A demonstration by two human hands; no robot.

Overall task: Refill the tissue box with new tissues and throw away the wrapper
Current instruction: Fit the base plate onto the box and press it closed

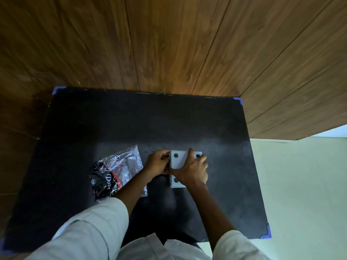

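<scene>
A white tissue box point(179, 160) lies on the black table point(131, 124) with its flat underside up, showing dark round feet at the corners. My left hand point(157, 163) grips the box's left edge. My right hand point(193, 168) lies over the right and near part of the underside, fingers spread and curled over the far right corner. To the left lies a crumpled clear and black plastic wrapper point(114, 170) printed "Dove", partly under my left forearm. No tissues are visible.
Brown wooden panelling point(169, 44) rises behind and to the right of the table. Blue tape point(267, 233) marks the table corners. A pale floor point(304, 184) lies to the right. My light sleeves cover the table's near edge.
</scene>
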